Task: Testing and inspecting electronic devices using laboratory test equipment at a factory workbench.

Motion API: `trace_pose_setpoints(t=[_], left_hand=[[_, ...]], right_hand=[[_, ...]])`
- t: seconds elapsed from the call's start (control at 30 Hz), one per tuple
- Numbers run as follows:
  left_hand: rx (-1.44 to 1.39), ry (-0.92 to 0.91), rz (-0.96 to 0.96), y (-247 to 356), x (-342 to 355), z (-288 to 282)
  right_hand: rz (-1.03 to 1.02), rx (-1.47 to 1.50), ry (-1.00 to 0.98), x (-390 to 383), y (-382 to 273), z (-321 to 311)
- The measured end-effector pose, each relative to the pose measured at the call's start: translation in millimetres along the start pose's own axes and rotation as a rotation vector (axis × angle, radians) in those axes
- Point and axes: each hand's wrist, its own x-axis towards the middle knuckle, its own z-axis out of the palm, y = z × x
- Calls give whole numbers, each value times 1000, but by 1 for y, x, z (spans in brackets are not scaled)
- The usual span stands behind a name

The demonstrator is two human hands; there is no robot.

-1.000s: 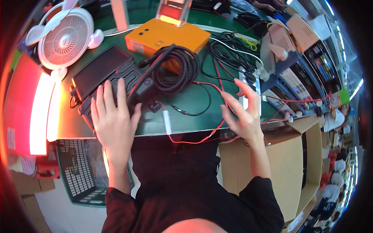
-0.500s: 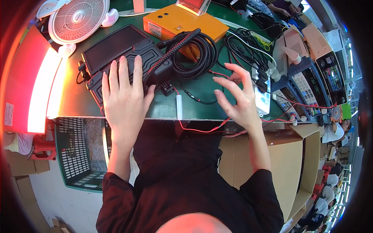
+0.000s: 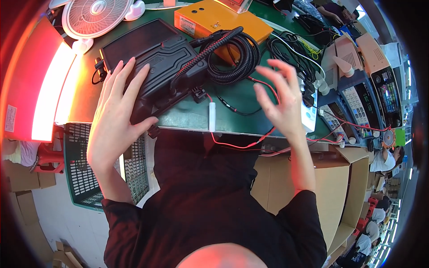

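No wording I can read for certain. Pale label [image 3: 10,118] on red-lit panel [image 3: 31,85] at my far left, print too small. White label [image 3: 187,26] on orange box [image 3: 234,27] ahead of me, blurred. Lit screen [image 3: 388,91] at my right, characters indistinct.

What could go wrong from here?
The black case sits near the front edge of the table; a push from the left hand might slide it off. The red wire sags past that edge and could catch on the person's clothes. The hose lies partly across the case and may tug if it shifts.
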Motion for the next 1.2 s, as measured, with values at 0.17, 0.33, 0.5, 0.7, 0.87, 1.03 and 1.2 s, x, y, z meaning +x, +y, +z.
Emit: trace_pose_setpoints(t=[0.17, 0.33, 0.5, 0.7, 0.87, 1.03, 1.2], left_hand=[[168, -20, 38, 8, 10, 3], [13, -109, 193, -8, 34, -5], [-184, -120, 180, -19, 56, 5], [-127, -73, 149, -15, 55, 9], [-117, -65, 169, -15, 54, 10], [-51, -132, 160, -11, 55, 4], [-60, -128, 150, -10, 59, 7]], right_hand=[[319, 206, -83, 37, 21, 4], [439, 441, -365, 81, 51, 29], [425, 527, -565, 94, 33, 36], [324, 538, -326, 97, 17, 25], [0, 448, 64, 153, 16, -17], [-84, -167, -249, 210, 47, 6], [-128, 15, -289, 229, 70, 45]])
